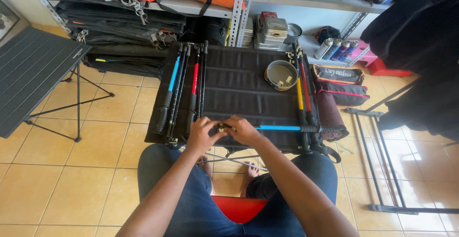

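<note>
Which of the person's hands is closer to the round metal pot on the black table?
Right. The right hand lies nearly straight below the round metal pot, at the table's near edge; the left hand sits farther over to the left, beside it.

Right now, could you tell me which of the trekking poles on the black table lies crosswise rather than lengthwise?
The blue-shafted pole at the near edge, running sideways from both hands to its black grip on the right. The other poles all point away, grouped at the table's left and right sides.
</note>
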